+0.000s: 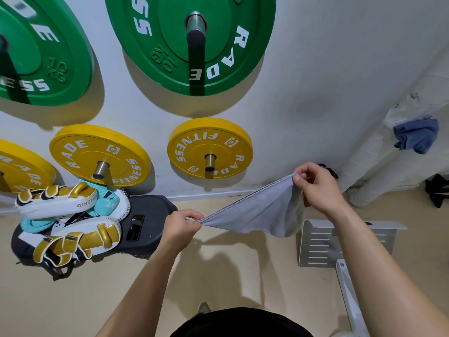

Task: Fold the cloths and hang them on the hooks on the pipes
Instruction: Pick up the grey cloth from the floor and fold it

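A pale grey cloth is stretched in the air between my two hands, above the beige floor. My left hand pinches its lower left corner. My right hand pinches the upper right corner, and the cloth sags below it in a loose fold. A blue cloth hangs bunched on the white wrapped pipe at the right, by the wall. The hook under the blue cloth is hidden.
Green and yellow weight plates sit on pegs on the white wall ahead. Gold and white boxing pads lie piled on a dark stand at left. A grey metal bracket stands on the floor at right.
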A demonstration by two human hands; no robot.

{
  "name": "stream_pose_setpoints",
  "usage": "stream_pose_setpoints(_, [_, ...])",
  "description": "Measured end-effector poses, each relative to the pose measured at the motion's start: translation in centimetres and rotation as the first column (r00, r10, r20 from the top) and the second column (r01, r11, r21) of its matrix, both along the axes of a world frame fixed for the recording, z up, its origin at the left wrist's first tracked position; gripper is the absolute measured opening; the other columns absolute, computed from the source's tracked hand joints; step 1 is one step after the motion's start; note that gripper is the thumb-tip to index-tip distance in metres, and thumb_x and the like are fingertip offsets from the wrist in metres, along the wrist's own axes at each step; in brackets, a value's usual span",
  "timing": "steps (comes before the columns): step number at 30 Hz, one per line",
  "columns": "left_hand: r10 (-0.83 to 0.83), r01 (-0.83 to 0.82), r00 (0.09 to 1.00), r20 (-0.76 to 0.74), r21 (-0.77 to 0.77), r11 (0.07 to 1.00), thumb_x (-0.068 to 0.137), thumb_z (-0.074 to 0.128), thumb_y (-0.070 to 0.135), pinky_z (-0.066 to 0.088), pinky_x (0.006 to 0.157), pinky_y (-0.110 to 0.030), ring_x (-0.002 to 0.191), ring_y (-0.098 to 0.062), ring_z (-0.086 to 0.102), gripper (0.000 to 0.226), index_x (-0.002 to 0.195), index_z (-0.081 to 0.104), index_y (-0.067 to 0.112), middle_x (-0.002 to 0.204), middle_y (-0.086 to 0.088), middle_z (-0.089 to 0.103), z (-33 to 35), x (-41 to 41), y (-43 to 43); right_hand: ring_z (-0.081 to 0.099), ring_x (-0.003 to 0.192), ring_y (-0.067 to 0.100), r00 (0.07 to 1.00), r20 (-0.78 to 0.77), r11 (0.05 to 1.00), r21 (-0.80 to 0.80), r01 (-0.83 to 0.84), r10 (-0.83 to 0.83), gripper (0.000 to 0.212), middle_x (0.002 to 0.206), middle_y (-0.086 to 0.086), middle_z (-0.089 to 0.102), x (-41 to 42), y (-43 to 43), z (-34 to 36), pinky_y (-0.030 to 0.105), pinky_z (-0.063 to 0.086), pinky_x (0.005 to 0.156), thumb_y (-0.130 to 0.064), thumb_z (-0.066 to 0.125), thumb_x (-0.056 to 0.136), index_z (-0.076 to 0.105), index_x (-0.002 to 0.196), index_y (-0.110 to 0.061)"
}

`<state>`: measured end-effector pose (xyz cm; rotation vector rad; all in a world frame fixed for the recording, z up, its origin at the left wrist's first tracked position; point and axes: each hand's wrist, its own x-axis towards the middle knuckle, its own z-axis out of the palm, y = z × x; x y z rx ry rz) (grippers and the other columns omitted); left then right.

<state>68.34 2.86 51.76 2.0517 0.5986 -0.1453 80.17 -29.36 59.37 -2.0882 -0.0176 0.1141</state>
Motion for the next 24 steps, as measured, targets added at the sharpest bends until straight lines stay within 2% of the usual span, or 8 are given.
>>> stream_pose_setpoints(5, [-0.085,0.085,0.996,0.022,0.028,0.996,0.076,0.071,0.008,0.045,0.062,-0.022,0.059,-0.006,0.054,0.018,0.080,0.070,0.025,0.063,0.008,0.062,0.1,0.1,-0.4,0.047,0.060,0.016,1.000,-0.025,1.000,0.011,0.014,-0.014,0.011,0.072,-0.009,0.052,0.1,-0.1,0.0,0.035,0.042,0.063,-0.018,0.064,0.092,0.063,0.082,-0.024])
stream_pose_setpoints(10, [-0.096,0.053,0.973,0.208,0.201,0.978,0.084,0.068,0.017,0.042,0.064,-0.027,0.074,-0.008,0.058,0.014,0.077,0.063,0.027,0.076,0.008,0.063,2.0,1.6,0.3,0.045,0.060,0.020,0.995,-0.086,0.997,0.054,0.061,-0.056,0.005,0.073,-0.003,0.050,-0.2,-0.9,0.0,0.032,0.046,0.053,-0.011,0.059,0.094,0.061,0.090,-0.012])
stream_pose_setpoints(13, [-0.067,0.040,0.955,0.288,0.098,0.994,0.089,0.065,0.020,0.045,0.074,-0.030,0.088,-0.007,0.061,0.010,0.086,0.060,0.028,0.093,0.012,0.068,3.8,3.0,0.5,0.050,0.064,0.023,0.982,-0.160,0.995,-0.024,0.096,-0.099,0.006,0.075,0.009,0.058,-0.9,-1.6,-2.0,0.021,0.044,0.053,-0.005,0.054,0.094,0.060,0.091,-0.004])
stream_pose_setpoints(15, [-0.053,0.051,0.943,0.330,0.015,0.999,0.093,0.063,0.019,0.046,0.077,-0.033,0.088,-0.011,0.062,0.010,0.089,0.058,0.027,0.091,0.010,0.068,4.8,3.7,0.1,0.060,0.076,0.029,0.971,-0.210,0.991,-0.094,0.093,-0.111,0.010,0.081,0.012,0.067,-1.7,-1.7,-3.9,0.029,0.046,0.067,-0.005,0.054,0.090,0.061,0.085,-0.010])
stream_pose_setpoints(18, [-0.048,0.022,0.920,0.390,0.071,0.997,0.096,0.060,0.019,0.044,0.070,-0.022,0.082,-0.015,0.059,0.004,0.095,0.057,0.021,0.088,0.002,0.065,5.6,4.2,-0.4,0.060,0.081,0.025,0.959,-0.235,0.986,-0.084,0.143,-0.159,0.014,0.087,0.010,0.070,-2.8,-1.4,-4.9,0.032,0.045,0.070,-0.008,0.055,0.089,0.061,0.082,-0.018])
stream_pose_setpoints(20, [-0.021,-0.035,0.906,0.422,0.124,0.992,0.096,0.060,0.018,0.040,0.063,-0.016,0.081,-0.017,0.059,0.003,0.098,0.057,0.018,0.087,0.003,0.064,5.4,4.2,-0.4,0.062,0.083,0.028,0.968,-0.179,0.984,-0.005,0.177,-0.175,0.011,0.086,0.010,0.067,-3.0,-1.0,-4.8,0.037,0.048,0.075,-0.015,0.056,0.090,0.059,0.083,-0.023])
stream_pose_setpoints(22, [0.035,-0.099,0.893,0.449,0.120,0.988,0.096,0.061,0.018,0.038,0.065,-0.022,0.083,-0.016,0.060,0.004,0.099,0.058,0.019,0.088,0.005,0.065,5.2,4.1,-0.2,0.063,0.082,0.036,0.978,-0.108,0.977,0.100,0.190,-0.179,0.005,0.082,0.009,0.064,-3.0,-0.9,-4.2,0.051,0.051,0.081,-0.030,0.057,0.085,0.058,0.083,-0.026])
stream_pose_setpoints(24, [0.081,-0.149,0.876,0.476,0.107,0.983,0.095,0.062,0.018,0.040,0.069,-0.027,0.084,-0.017,0.061,0.005,0.099,0.058,0.020,0.089,0.005,0.066,5.1,4.0,-0.1,0.056,0.071,0.032,0.978,-0.076,0.961,0.183,0.206,-0.195,0.013,0.071,0.003,0.053,-2.5,-0.8,-3.9,0.057,0.050,0.075,-0.040,0.056,0.082,0.057,0.082,-0.027])
